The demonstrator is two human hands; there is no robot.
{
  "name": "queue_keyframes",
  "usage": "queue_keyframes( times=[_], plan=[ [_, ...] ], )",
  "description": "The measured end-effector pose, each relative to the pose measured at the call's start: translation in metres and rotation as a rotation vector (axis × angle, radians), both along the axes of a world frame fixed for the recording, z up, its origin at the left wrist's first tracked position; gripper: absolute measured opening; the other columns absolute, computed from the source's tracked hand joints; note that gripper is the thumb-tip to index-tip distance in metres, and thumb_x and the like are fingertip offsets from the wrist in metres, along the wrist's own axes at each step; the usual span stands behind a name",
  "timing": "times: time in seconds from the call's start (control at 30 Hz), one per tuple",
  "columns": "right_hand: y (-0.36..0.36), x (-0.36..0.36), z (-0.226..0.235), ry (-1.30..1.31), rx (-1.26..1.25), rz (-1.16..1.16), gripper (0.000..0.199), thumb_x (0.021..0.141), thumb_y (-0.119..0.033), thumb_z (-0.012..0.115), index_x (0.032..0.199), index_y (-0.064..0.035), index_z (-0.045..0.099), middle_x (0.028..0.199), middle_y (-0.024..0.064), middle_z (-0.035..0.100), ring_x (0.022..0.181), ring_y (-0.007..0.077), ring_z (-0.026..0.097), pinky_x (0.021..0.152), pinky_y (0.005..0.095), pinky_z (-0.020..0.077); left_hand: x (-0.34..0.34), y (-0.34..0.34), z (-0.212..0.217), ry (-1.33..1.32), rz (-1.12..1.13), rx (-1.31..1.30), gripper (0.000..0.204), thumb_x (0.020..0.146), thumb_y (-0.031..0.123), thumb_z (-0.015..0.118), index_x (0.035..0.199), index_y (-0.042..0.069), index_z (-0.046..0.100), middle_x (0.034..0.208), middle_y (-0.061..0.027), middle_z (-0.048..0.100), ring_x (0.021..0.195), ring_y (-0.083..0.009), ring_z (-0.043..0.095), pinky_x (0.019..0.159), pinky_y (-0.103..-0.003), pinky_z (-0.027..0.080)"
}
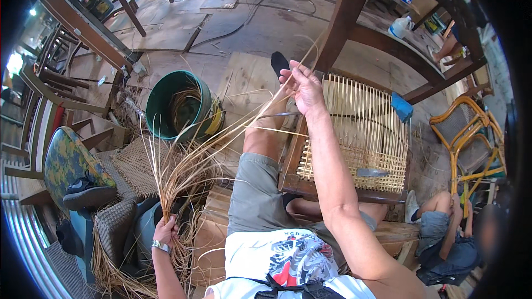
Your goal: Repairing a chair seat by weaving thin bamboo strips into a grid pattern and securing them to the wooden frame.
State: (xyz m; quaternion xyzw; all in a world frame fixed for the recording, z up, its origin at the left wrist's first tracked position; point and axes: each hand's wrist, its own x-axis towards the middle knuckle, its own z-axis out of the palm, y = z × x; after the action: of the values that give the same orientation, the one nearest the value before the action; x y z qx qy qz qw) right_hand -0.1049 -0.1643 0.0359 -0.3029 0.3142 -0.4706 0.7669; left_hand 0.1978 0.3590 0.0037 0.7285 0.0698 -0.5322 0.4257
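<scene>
**Cane strands drawn from bundle beside half-woven chair seat**

Seated worker. Left hand (pixel 165 230), watch on wrist, grip closed around the base of a bundle of cane strands (pixel 177 171) low at the left side; strands fan upward. Right hand (pixel 303 89) raised, grip pinching a few long strands (pixel 266 112) that run down to the bundle. Just beside the right forearm: wooden chair frame (pixel 354 27) with partly woven seat (pixel 366 133), blue block (pixel 402 107) on its edge. Green bucket (pixel 178 105) holding coiled cane stands on the floor, left of the knee. Another person (pixel 443 232) sits lower right.
</scene>
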Motion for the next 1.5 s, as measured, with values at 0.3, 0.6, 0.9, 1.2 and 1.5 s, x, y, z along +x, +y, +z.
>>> queue_keyframes(
  times=[0.3,0.6,0.9,1.2,1.5],
  plan=[
    [-0.010,0.003,-0.011,-0.117,0.013,0.025,0.008,0.097,-0.016,0.060,0.103,-0.0123,0.065,0.097,0.0112,0.071,0.081,0.0192,0.067,0.073,0.0358,0.0539,-0.001,-0.003,0.007,-0.064,0.322,-0.254,0.025,0.096,0.040,0.062,0.096,0.015,0.056,0.061,0.0044,0.047,0.046,-0.0075,0.040,0.043,-0.025,0.037],
    [-0.002,-0.028,0.004,-0.305,0.274,-0.031,0.014,0.097,-0.016,0.059,0.096,-0.0076,0.070,0.087,0.0071,0.071,0.078,0.0203,0.068,0.075,0.0392,0.0563,0.072,-0.023,0.030,-0.285,0.491,-0.368,0.041,0.089,0.059,0.062,0.083,0.018,0.054,0.058,0.0077,0.038,0.046,-0.0052,0.033,0.043,-0.023,0.033],
    [0.029,-0.065,0.004,-0.002,0.151,0.104,0.027,0.100,-0.023,0.057,0.117,-0.0024,0.064,0.085,0.0073,0.069,0.070,0.0125,0.064,0.064,0.0284,0.0524,0.118,-0.046,0.062,-0.424,0.456,-0.236,0.045,0.090,0.058,0.061,0.089,0.014,0.057,0.057,0.0069,0.043,0.041,-0.0045,0.036,0.038,-0.022,0.034],
    [0.032,-0.047,0.004,-0.167,0.114,-0.069,0.028,0.104,-0.030,0.049,0.121,-0.0115,0.063,0.085,0.0052,0.067,0.062,0.0100,0.050,0.058,0.0263,0.0410,0.120,-0.032,0.044,-0.328,0.452,-0.244,0.048,0.087,0.061,0.065,0.092,0.014,0.056,0.056,0.0070,0.042,0.042,-0.0040,0.036,0.037,-0.021,0.033],
    [0.030,-0.055,0.014,-0.294,0.104,0.239,0.041,0.106,-0.031,0.042,0.140,-0.0090,0.051,0.072,-0.0021,0.059,0.044,0.0046,0.030,0.049,0.0214,0.0299,0.117,-0.038,0.050,-0.328,0.491,-0.210,0.041,0.090,0.059,0.063,0.090,0.018,0.055,0.053,0.0084,0.040,0.040,-0.0045,0.035,0.036,-0.022,0.031]
  ],
)
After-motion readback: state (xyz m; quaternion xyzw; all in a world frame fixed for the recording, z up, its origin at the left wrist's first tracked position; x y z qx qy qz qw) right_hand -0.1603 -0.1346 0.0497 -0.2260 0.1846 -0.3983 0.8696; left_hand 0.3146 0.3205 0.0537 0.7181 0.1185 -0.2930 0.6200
